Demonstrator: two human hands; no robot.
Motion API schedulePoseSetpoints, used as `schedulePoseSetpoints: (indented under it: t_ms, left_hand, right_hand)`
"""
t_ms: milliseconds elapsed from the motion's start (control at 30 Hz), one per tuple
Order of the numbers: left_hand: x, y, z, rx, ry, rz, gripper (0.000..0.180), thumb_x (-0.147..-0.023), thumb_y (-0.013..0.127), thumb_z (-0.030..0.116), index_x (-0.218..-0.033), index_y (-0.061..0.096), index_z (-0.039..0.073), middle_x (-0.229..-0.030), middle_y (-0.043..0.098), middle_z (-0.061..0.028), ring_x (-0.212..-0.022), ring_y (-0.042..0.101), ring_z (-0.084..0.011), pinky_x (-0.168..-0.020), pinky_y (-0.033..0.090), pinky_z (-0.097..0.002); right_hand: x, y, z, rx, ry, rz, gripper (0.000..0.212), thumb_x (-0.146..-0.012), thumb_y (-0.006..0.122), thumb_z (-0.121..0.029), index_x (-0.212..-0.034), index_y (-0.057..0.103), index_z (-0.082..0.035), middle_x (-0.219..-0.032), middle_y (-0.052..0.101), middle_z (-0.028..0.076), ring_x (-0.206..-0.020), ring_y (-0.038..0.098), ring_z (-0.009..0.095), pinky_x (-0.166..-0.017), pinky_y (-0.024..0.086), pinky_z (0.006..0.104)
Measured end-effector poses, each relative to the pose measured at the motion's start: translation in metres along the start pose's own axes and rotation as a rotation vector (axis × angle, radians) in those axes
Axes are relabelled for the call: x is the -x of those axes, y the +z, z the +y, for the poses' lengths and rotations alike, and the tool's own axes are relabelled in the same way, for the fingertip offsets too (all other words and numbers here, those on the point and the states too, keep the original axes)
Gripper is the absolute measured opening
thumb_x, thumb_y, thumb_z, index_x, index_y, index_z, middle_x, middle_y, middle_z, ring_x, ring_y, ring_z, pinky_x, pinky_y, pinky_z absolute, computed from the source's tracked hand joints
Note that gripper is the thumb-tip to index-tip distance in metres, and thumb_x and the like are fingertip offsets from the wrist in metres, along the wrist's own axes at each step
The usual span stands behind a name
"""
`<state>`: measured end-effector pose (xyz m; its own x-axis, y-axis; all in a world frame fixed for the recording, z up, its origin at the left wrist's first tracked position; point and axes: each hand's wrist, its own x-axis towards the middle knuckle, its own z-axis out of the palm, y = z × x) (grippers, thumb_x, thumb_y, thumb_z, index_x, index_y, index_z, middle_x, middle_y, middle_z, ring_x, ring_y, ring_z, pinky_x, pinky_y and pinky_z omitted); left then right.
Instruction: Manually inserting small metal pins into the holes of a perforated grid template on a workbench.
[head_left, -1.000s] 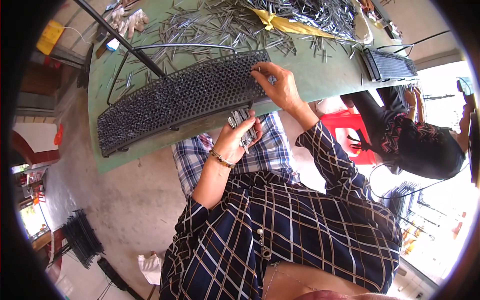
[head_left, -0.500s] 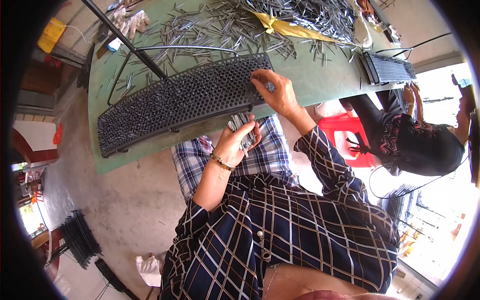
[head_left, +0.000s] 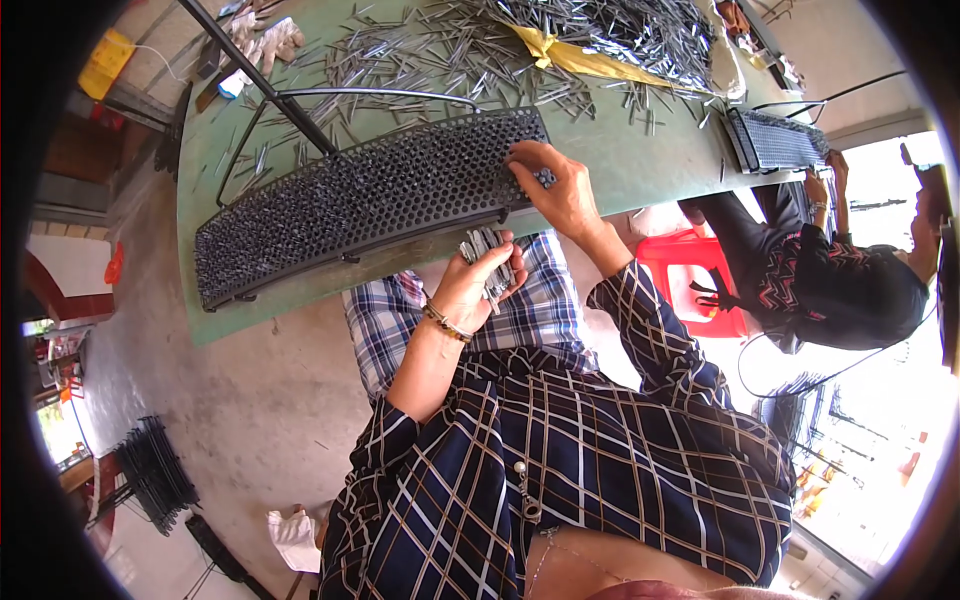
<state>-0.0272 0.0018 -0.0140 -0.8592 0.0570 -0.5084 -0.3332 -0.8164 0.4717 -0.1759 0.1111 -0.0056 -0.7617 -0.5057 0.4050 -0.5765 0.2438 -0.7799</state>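
Head view: my left hand (head_left: pixel 468 286), clutching strips (head_left: pixel 481 244); right hand (head_left: pixel 563 195), grip unclear, at perforated rack (head_left: pixel 370 185), near edge of counter (head_left: pixel 640 160).

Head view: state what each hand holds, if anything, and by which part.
The left hand holds bunched thin grey strips around their middle. Whether the right hand, at the perforated rack, holds anything cannot be told.

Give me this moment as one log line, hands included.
left hand: holding grey strips; right hand: at right end of perforated black panel; panel: along near edge of green table; loose strips: scattered beyond panel
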Motion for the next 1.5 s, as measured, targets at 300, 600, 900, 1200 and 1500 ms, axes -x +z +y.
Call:
schedulePoseSetpoints:
  t_ms: [300,600,900,1200,1500]
  left_hand:
    - [0.003,0.002,0.000,-0.018,0.010,-0.007,0.014,-0.088,0.059,0.011,-0.101,0.058,0.006,-0.088,0.061,-0.0050,-0.079,0.061,-0.0147,-0.071,0.055,-0.0321]
    - [0.001,0.005,0.001,0.002,0.011,-0.005,0.014,-0.089,0.058,0.011,-0.101,0.058,0.005,-0.087,0.062,-0.0051,-0.081,0.062,-0.0154,-0.072,0.055,-0.0327]
    - [-0.004,0.017,0.021,0.247,0.226,0.012,0.015,-0.088,0.057,0.010,-0.103,0.057,0.007,-0.106,0.063,-0.0104,-0.101,0.060,-0.0221,-0.087,0.051,-0.0374]
    - [-0.004,0.016,0.011,0.237,0.130,-0.057,0.019,-0.090,0.055,0.014,-0.108,0.058,0.009,-0.112,0.062,-0.0092,-0.102,0.059,-0.0193,-0.082,0.051,-0.0321]
    - [-0.011,0.022,0.003,0.172,0.105,-0.087,0.019,-0.090,0.054,0.011,-0.108,0.057,0.005,-0.105,0.063,-0.0120,-0.095,0.062,-0.0205,-0.082,0.054,-0.0393]
  right_hand:
    - [-0.004,-0.004,-0.001,0.208,-0.249,-0.059,0.020,-0.080,0.063,-0.007,-0.100,0.064,-0.005,-0.093,0.065,0.012,-0.086,0.062,0.030,-0.076,0.050,0.0368]
    - [-0.005,-0.013,-0.012,0.170,-0.203,-0.004,0.017,-0.081,0.062,-0.005,-0.098,0.065,-0.003,-0.094,0.065,0.012,-0.085,0.062,0.028,-0.074,0.050,0.0341]
    - [0.046,-0.040,-0.052,-0.115,-0.181,-0.259,0.030,-0.075,0.068,-0.001,-0.105,0.065,-0.006,-0.100,0.059,0.011,-0.090,0.060,0.021,-0.070,0.050,0.0321]
    - [0.056,-0.031,-0.040,0.120,-0.486,-0.192,0.033,-0.069,0.073,-0.006,-0.101,0.067,-0.008,-0.100,0.061,0.006,-0.081,0.062,0.022,-0.066,0.050,0.0324]
    - [0.042,-0.041,-0.043,-0.155,0.107,0.070,0.008,-0.086,0.060,-0.002,-0.094,0.063,0.000,-0.084,0.065,0.006,-0.069,0.061,0.009,-0.060,0.049,0.0223]
